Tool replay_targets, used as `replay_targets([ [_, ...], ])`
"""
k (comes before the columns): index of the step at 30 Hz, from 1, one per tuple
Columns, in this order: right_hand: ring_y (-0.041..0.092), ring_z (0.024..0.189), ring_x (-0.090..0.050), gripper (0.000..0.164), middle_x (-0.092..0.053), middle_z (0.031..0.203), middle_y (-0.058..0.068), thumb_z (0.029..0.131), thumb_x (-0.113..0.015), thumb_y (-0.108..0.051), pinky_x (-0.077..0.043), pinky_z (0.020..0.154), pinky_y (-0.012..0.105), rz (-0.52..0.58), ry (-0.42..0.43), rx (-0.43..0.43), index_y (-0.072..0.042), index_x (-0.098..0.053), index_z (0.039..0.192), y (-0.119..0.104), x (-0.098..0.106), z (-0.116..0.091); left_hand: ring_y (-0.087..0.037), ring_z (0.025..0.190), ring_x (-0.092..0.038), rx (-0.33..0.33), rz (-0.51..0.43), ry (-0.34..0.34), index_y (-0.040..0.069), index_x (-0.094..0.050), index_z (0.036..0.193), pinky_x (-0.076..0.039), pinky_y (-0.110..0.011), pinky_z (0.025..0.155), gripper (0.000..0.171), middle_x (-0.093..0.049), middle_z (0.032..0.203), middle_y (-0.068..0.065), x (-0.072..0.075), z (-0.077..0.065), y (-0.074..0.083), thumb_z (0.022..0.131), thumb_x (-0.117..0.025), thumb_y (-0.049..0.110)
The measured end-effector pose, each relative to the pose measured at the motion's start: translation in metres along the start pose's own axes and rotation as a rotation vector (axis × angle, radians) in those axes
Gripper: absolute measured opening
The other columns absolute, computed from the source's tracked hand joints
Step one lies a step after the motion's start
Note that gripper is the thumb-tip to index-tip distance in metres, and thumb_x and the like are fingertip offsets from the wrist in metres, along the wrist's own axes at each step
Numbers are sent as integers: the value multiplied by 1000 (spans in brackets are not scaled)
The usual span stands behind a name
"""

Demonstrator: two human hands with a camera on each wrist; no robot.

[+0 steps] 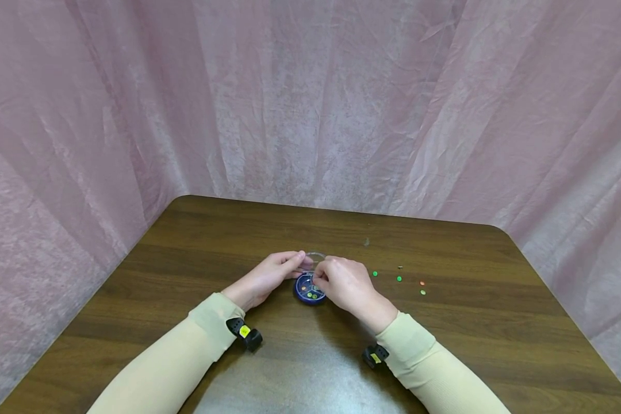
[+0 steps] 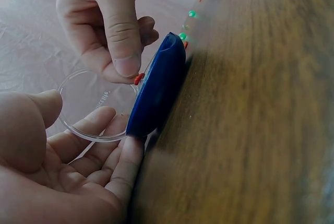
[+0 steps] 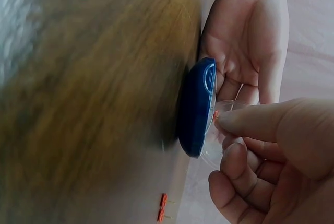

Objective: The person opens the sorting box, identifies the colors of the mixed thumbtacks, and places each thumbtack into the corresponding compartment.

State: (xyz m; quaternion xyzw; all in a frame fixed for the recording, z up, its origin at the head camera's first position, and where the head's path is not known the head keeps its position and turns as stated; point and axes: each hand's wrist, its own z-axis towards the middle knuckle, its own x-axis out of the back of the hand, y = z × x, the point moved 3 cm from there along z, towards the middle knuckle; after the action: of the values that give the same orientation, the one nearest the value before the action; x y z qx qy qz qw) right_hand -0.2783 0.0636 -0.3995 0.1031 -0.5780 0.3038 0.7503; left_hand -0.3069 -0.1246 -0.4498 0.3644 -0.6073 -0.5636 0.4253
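Note:
A round blue case (image 1: 301, 295) with a divided inside lies on the table, several small coloured tacks in its compartments. Its clear lid (image 2: 83, 136) stands raised at the far side. My left hand (image 1: 269, 277) holds the lid at its left edge, thumb at the rim and fingers behind it; one finger touches the case's blue base. Over the open case, my right hand (image 1: 348, 282) pinches a small red tack (image 2: 139, 79) between thumb and index finger. The tack is close to the case's rim; whether it touches the inside is hard to tell.
Right of the case lie loose tacks: a green tack (image 1: 375, 273), another green tack (image 1: 399, 279), an orange tack (image 1: 422, 283) and a yellowish tack (image 1: 422, 292). The brown wooden table (image 1: 476, 339) ends at a pink curtain (image 1: 300, 115) behind.

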Motion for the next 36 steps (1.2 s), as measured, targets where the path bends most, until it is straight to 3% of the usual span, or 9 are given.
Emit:
replay_targets([
  [19, 12, 69, -62, 23, -61, 78, -14, 93, -84, -13, -53, 57, 37, -16, 12, 48, -27, -75, 76, -9, -3, 1, -26, 136, -64, 15, -3, -6, 0, -70, 143, -50, -42, 118, 49, -71, 144, -13, 1, -1, 1, 120, -51, 38],
  [29, 13, 71, -64, 17, -63, 81, -11, 96, -84, -15, -55, 57, 39, -26, -16, 76, -25, -80, 83, -10, -4, 0, -26, 137, -64, 11, -1, -3, 0, -71, 142, -50, -44, 119, 48, -71, 143, -13, 1, -3, 2, 120, -51, 38],
  [36, 14, 76, -69, 9, -70, 87, -11, 95, -85, -14, -57, 61, 40, -3, -14, 60, -23, -84, 92, -5, 7, -3, -28, 138, -63, 14, 7, 0, 1, -72, 141, -49, -45, 120, 46, -71, 143, -13, 0, -3, 2, 120, -50, 36],
])
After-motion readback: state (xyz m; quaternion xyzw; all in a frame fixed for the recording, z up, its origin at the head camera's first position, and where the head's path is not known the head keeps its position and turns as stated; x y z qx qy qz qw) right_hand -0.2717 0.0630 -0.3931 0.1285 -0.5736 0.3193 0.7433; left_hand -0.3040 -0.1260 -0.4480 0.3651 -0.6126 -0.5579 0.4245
